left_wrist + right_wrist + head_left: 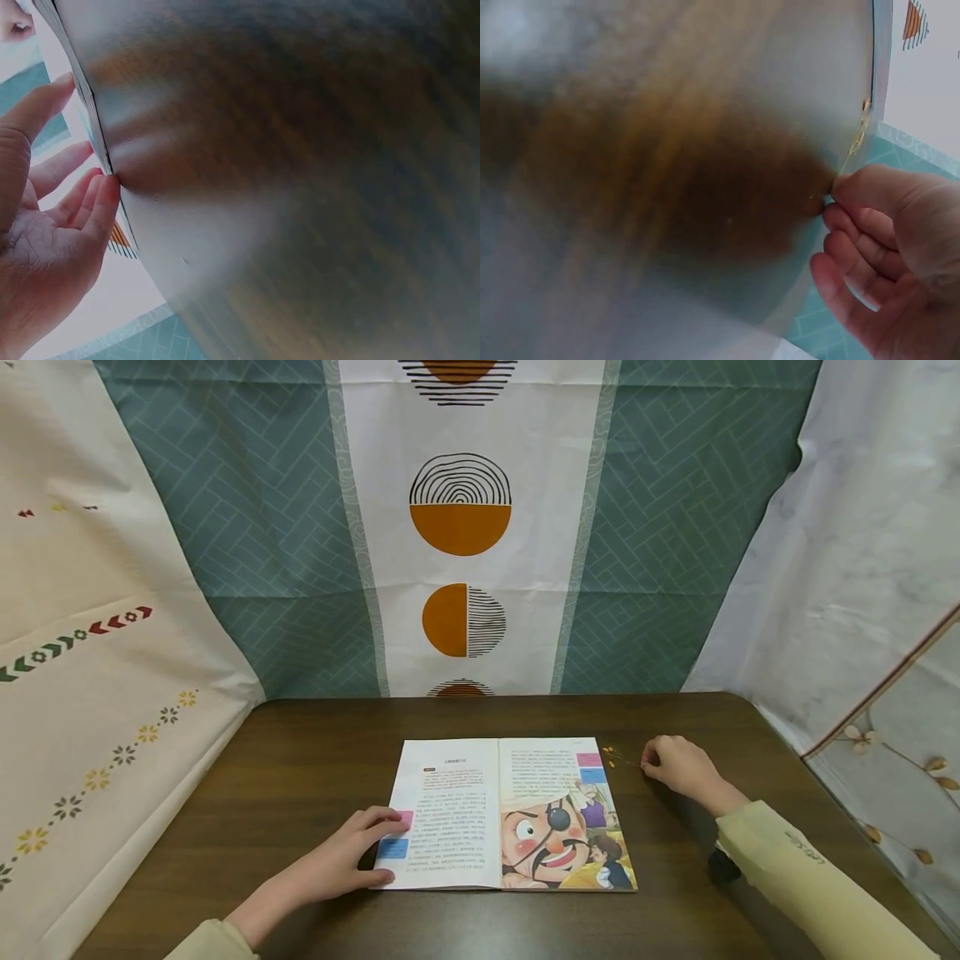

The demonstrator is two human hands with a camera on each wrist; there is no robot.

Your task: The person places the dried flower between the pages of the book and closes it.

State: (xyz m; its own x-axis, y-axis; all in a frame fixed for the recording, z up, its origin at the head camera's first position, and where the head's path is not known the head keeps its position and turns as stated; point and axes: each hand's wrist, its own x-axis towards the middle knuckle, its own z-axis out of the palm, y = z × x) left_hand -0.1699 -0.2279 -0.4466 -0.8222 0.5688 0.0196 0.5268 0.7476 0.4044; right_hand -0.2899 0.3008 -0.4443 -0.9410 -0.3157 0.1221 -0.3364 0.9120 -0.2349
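An open book (457,810) lies on the dark wooden table, its right page showing a cartoon face with an eye patch. My left hand (348,850) rests at the left edge of the left page, fingers loosely spread and touching it. In the left wrist view, fingertips of the left hand (60,217) meet the book's edge. To the right of the book, my right hand (678,767) pinches one end of a thin gold-coloured sprig (610,755) between thumb and forefinger. In the right wrist view the sprig (859,135) runs from the pinching fingertips; its exact kind is too small to tell.
Bare dark tabletop (315,760) surrounds the book. A patterned curtain (465,527) hangs behind the table, with pale cloths along the left and right sides. A small black object (723,867) sits under the right sleeve, near the wrist.
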